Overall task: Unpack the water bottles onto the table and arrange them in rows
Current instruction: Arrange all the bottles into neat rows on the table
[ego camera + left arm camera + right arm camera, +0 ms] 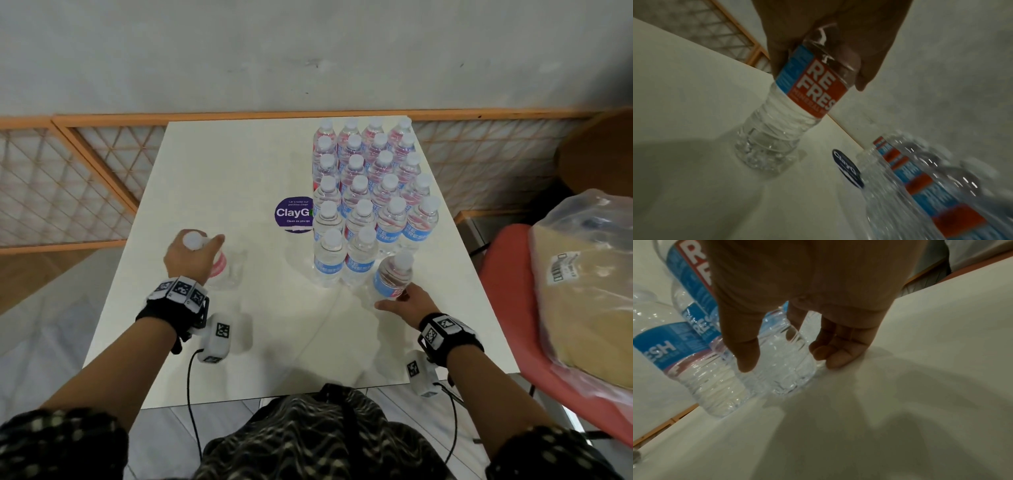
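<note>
Clear water bottles with blue and red labels and white caps stand in a block of rows [370, 192] on the right half of the white table [222, 164]. My left hand [197, 248] grips one bottle [224, 270] by its shoulder at the table's left; in the left wrist view this bottle [789, 116] stands with its base on the table. My right hand [397, 298] holds the lower part of another bottle [394, 274], which leans toward the block's front right corner. Seen from the right wrist, thumb and fingers [834, 352] flank that bottle [785, 366].
A round purple sticker [294, 214] lies mid-table, left of the block. A plastic-wrapped brown carton [589, 281] rests on a red seat [507, 260] to the right. An orange lattice railing [68, 178] runs behind and to the left of the table.
</note>
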